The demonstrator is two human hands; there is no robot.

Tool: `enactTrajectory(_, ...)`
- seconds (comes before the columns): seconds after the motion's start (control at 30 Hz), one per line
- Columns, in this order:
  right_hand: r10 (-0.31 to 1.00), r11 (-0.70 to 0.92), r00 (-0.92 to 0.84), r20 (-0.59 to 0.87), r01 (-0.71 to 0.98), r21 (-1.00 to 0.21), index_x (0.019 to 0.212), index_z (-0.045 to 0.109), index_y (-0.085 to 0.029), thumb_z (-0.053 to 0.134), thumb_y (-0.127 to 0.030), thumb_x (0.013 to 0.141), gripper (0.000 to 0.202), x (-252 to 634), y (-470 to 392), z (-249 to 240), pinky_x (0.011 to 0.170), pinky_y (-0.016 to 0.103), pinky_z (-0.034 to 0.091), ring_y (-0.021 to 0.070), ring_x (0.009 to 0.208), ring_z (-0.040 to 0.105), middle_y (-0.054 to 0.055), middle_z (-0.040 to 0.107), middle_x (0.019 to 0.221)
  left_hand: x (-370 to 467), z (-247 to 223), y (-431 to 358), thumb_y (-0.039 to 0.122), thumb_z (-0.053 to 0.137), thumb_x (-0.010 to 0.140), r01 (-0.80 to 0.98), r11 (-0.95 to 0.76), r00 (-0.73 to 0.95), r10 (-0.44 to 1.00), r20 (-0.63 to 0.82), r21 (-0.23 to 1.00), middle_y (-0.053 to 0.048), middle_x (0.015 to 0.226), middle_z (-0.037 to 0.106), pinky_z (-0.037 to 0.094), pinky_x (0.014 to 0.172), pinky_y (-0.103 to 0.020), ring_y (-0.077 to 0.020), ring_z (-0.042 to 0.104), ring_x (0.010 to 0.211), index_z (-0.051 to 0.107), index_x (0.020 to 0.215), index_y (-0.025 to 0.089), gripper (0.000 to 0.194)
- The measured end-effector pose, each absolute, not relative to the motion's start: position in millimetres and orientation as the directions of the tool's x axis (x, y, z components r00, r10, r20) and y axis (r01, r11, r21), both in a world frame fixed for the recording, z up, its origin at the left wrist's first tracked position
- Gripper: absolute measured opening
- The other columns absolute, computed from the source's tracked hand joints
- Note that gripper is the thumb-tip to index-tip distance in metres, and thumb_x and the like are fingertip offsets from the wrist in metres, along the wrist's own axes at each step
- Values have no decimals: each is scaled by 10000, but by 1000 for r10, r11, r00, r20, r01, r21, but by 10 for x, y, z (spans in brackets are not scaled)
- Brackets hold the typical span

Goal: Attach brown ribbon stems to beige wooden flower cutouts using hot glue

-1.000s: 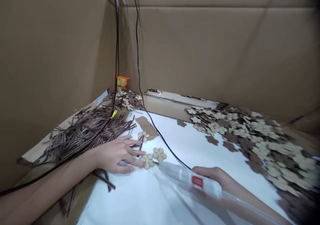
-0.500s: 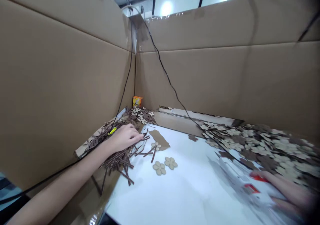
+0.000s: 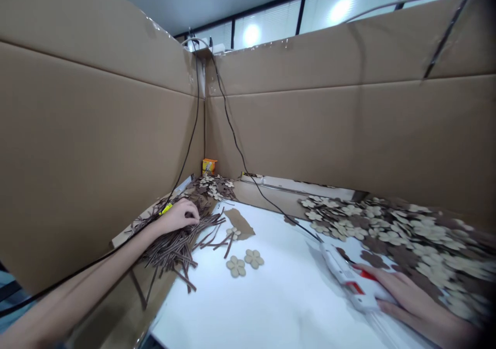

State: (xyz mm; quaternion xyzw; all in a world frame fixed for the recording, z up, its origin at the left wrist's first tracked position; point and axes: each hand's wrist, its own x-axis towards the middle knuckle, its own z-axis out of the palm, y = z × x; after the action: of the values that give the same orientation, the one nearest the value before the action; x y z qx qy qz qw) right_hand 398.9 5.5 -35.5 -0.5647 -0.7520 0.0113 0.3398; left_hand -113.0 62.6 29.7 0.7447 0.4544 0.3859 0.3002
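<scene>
— Why does the left hand (image 3: 184, 214) curl over the brown strips (image 3: 170, 253) at left?
— They're piled within reach; whether it grips any, one cannot tell.
— The two beige flowers (image 3: 236, 266)?
— Central, probably for both hands' access. The right hand (image 3: 413, 294) grips the glue gun (image 3: 341, 274), well apart from them.

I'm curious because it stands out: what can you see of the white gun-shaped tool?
The white gun-shaped tool looks plastic, with two red parts. The right hand grips its rear part. It tapers to a narrow front end pointing away and leftward, over the white board and left of the big flower pile. Whether it touches the board is unclear.
</scene>
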Motion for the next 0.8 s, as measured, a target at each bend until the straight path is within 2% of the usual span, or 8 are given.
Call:
enactTrajectory(0.1, 890, 364, -132, 436, 782, -506, 926, 692, -327, 461, -403, 824, 264, 4062, 27, -348, 860, 408, 409, 319, 989, 597, 167, 664, 1042, -1062, 474, 650, 302, 737, 670, 180, -312, 115, 949, 295, 933, -14, 727, 624, 441, 778, -291, -162, 569, 774, 629, 682, 171, 171)
enactTrajectory(0.17, 893, 341, -101, 438, 786, -515, 914, 696, -357, 462, -420, 823, 259, 4102, 7, -399, 911, 433, 371, 337, 1057, 571, 165, 653, 1066, -973, 655, 690, 321, 699, 712, -58, -255, 30, 966, 257, 965, -1, 732, 616, 462, 705, -255, -139, 577, 724, 618, 736, 181, 164)
enactTrajectory(0.27, 884, 344, -102, 457, 804, -485, 943, 694, -379, 472, -426, 816, 260, 4149, -1, -495, 908, 466, 367, 356, 1053, 573, 179, 644, 1074, -766, 926, 759, 302, 624, 790, -389, -141, 30, 986, 165, 911, 1, 709, 606, 494, 675, -251, -111, 587, 661, 591, 745, 171, 143)
enactTrajectory(0.37, 870, 363, -143, 472, 834, -415, 976, 692, -374, 486, -387, 814, 262, 4116, 14, -400, 888, 484, 361, 366, 1058, 563, 178, 634, 1102, -489, 1050, 769, 246, 552, 852, -591, 7, 124, 989, 82, 807, 0, 681, 592, 500, 607, -217, -84, 571, 590, 586, 757, 157, 135)
enactTrajectory(0.47, 851, 411, -258, 457, 868, -277, 1021, 669, -377, 463, -332, 830, 284, 3850, 13, 28, 837, 479, 362, 326, 984, 582, 143, 649, 1053, -194, 985, 668, 217, 518, 876, -660, 181, 251, 968, -13, 729, -1, 698, 599, 499, 553, -204, -75, 556, 548, 592, 797, 149, 128)
enactTrajectory(0.57, 851, 368, -247, 464, 909, -193, 964, 662, -327, 438, -342, 854, 250, 3313, -37, 602, 842, 506, 340, 312, 967, 552, 106, 643, 1011, 42, 845, 484, 179, 538, 862, -647, 329, 353, 929, -112, 688, -4, 700, 603, 509, 557, -206, -80, 568, 552, 590, 808, 143, 83)
enactTrajectory(0.7, 874, 481, -388, 291, 772, -415, 1058, 593, -298, 476, -449, 854, 281, 2484, -125, 1048, 948, 428, 338, 245, 1087, 499, 44, 604, 1113, 204, 725, 234, 164, 578, 835, -595, 441, 467, 870, -159, 672, -16, 741, 610, 521, 613, -238, -105, 596, 616, 591, 831, 141, 26)
enactTrajectory(0.8, 844, 510, -477, 244, 578, -637, 967, 593, -238, 522, -431, 844, 240, 2067, -124, 1031, 902, 326, 387, 191, 1017, 537, 17, 616, 1045, 230, 684, 93, 211, 588, 836, -567, 442, 529, 842, -105, 695, -17, 802, 604, 504, 609, -234, -106, 586, 653, 585, 841, 166, 46)
